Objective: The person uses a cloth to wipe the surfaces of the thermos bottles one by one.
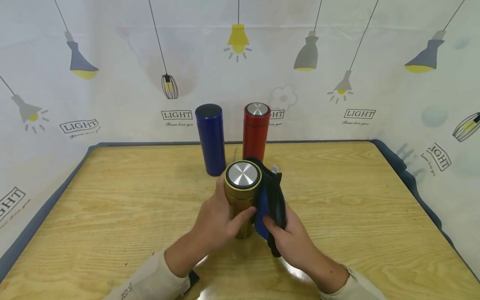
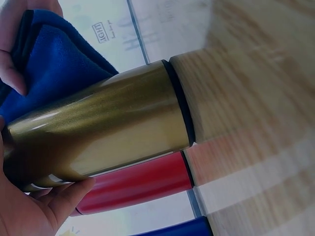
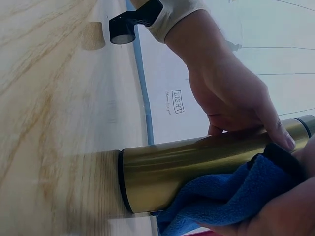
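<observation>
Head view: a gold bottle (image 1: pixel 240 206) with a silver-centred top stands upright on the desk (image 1: pixel 150 196), just below the middle of the view. The left hand (image 1: pixel 215 221), at the bottle's eight o'clock, grips its body, thumb across the near side. The right hand (image 1: pixel 294 241), at four o'clock, pinches a blue cloth (image 1: pixel 262 212) with black edging, which hangs beside the bottle at three o'clock. Farther back, a blue bottle (image 1: pixel 211 143) stands at eleven o'clock from the gold one, and a red bottle (image 1: pixel 256 133) between twelve and one. A white backdrop (image 1: pixel 210 54) printed with hanging lamps rises behind the desk.

Left wrist view: the gold bottle lies across the centre of the picture, its black-rimmed base at three o'clock, on the desk. Left-hand fingers press its side at eight o'clock; the cloth, held by the right hand, is at ten. The red bottle shows at six o'clock, with part of the blue bottle below it.

Right wrist view: the left hand comes from one o'clock, its thumb on the gold bottle near the top. At four o'clock the right hand holds the bunched cloth against the bottle's side. A black device (image 3: pixel 129 25) sits near twelve o'clock, at the left sleeve (image 3: pixel 178 17).
</observation>
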Demonstrator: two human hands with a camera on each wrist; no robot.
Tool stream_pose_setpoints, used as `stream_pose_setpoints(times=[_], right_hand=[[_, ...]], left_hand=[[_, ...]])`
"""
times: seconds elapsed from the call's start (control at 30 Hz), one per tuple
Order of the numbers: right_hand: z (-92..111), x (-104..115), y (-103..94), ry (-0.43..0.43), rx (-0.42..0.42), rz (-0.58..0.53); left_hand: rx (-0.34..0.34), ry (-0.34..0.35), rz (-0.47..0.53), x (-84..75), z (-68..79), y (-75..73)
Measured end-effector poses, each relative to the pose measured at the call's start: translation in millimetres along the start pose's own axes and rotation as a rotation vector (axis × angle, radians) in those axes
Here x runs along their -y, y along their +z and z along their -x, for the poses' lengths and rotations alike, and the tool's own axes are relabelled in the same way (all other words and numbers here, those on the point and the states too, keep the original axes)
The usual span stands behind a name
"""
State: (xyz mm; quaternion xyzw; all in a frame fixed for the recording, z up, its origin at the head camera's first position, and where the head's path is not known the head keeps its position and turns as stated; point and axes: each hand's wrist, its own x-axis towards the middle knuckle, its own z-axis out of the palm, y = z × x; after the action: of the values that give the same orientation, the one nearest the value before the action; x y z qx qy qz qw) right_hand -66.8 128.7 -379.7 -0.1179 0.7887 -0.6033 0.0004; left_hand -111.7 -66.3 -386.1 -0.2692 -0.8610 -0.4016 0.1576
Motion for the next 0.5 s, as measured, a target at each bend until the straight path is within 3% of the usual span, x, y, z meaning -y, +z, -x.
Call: stream_pose_setpoints(times=[0.23, 0.5], right_hand=[[-2.0, -1.7, 1.7, 0.033, 0.045, -0.008], [1.0, -0.3, 7.0, 0.074, -0.014, -0.041]], left_hand=[[0.009, -0.012, -0.003, -0.4, -0.1, -1.5], [0.021, -0.019, -0.001, -0.8, 0.6, -1.0]])
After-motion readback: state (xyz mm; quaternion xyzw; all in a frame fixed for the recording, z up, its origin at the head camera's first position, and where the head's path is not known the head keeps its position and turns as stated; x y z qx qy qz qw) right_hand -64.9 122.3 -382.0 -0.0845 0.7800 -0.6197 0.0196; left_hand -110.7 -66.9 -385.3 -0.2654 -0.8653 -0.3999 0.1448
